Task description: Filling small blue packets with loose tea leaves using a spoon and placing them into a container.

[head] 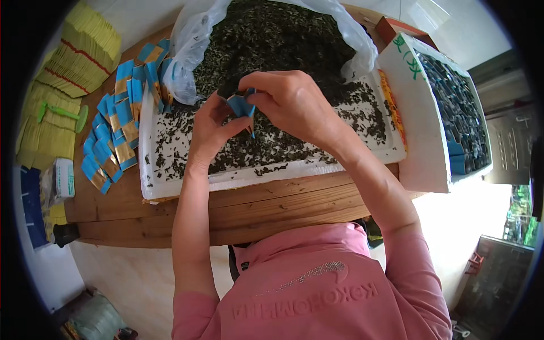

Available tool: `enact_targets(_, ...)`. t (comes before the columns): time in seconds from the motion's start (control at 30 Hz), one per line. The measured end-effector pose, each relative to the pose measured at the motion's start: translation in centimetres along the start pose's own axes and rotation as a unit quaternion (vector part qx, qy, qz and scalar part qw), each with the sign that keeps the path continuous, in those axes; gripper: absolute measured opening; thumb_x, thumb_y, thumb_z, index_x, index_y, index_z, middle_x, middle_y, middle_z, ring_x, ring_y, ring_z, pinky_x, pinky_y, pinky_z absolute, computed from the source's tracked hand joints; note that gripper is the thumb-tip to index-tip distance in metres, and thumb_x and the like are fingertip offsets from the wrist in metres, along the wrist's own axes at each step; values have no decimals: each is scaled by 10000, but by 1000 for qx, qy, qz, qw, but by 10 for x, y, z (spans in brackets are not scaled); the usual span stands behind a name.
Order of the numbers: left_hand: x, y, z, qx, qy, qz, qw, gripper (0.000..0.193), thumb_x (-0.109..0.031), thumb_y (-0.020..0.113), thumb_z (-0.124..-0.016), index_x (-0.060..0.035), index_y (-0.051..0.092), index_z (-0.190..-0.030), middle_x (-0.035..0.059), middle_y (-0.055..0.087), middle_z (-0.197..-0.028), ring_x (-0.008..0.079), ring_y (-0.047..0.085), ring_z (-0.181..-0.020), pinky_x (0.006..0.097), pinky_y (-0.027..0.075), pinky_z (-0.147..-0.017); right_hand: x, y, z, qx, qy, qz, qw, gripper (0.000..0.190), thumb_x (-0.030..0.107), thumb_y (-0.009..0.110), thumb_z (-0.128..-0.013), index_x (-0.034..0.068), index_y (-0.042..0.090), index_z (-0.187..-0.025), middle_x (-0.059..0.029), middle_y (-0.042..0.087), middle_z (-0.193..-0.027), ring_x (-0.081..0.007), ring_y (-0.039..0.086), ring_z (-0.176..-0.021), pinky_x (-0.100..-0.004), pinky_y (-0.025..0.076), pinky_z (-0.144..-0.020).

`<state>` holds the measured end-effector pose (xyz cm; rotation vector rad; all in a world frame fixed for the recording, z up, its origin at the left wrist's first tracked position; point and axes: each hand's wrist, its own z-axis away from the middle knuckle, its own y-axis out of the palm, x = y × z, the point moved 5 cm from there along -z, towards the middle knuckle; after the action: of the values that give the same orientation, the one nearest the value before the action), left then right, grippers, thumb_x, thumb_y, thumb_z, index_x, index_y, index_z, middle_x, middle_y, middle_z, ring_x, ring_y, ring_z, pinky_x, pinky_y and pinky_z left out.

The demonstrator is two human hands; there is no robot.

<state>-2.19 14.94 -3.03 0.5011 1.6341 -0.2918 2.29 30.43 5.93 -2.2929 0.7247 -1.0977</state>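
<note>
A small blue packet [241, 106] with its mouth spread faces up over the foam tray. My left hand [214, 127] grips it from the left, the thumb across its near side. At the packet's right rim, my right hand [293, 106] pinches the edge between thumb and forefinger. How full the packet is cannot be seen. Below both hands, dark dried leaves [272, 146] lie scattered over the white foam tray [225, 178]. A large heap of the same leaves [276, 38] fills an opened clear plastic bag [182, 76] just beyond the hands.
Several blue-and-gold packets [121, 110] lie on the wooden table [272, 204] left of the tray. Farther left are stacked yellow papers [76, 55] and a green plastic tool [63, 112]. At right, a white foam box [418, 114] holds many upright packets [454, 110].
</note>
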Motion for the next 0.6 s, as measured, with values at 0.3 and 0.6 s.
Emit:
enact_targets(0.3,12,-3,1,58,26,-50,997,820,-163,841,-704,-10,440,-1402,79,561,-1282,169,562,-1119,322,441,-963,-4,-27,17,73,-26,27,997,112,55,671,-788,57,634,-894,-136,642,-726,-343,645,-699,-405,509,-606)
enact_targets(0.6,2,5,1,77,48,-97,991,641,-271,703,-821,13,493,-1356,97,536,-1348,206,525,-1186,337,406,-966,16,-251,84,-102,128,191,968,223,38,686,-865,39,661,-1087,-47,705,-917,-121,671,-788,-260,565,-698)
